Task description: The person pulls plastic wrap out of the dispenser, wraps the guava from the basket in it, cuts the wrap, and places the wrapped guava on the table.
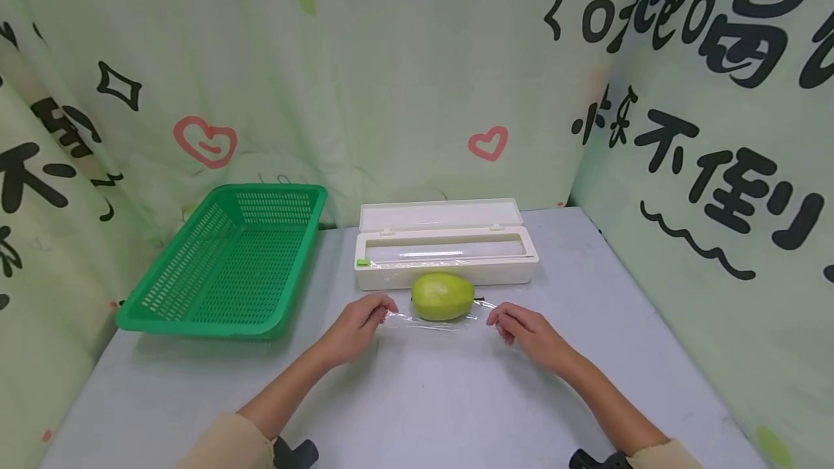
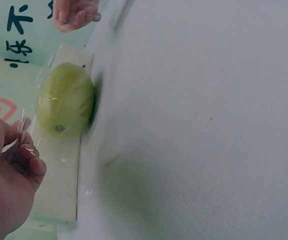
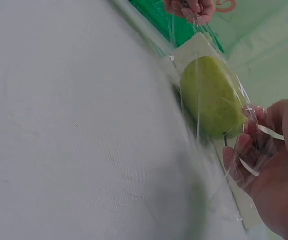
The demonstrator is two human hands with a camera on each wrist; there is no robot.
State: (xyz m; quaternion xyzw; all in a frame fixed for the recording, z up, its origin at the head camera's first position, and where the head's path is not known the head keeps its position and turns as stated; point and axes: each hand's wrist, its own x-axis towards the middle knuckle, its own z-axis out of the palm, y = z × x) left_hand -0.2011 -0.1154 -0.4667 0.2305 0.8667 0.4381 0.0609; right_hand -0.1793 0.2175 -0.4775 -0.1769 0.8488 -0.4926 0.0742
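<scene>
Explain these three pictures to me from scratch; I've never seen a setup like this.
There is no robot here, just a person's bare hands. The wide picture is taken from the head, looking forward and down. The other two are taken from the left and right wrists, each watching that hand's work.

On the pale table stand a green basket, on the person's left, and a white box with its lid raised. A green fruit is just in front of the box. The left hand and right hand hold clear film, one on each side of the fruit.
</scene>
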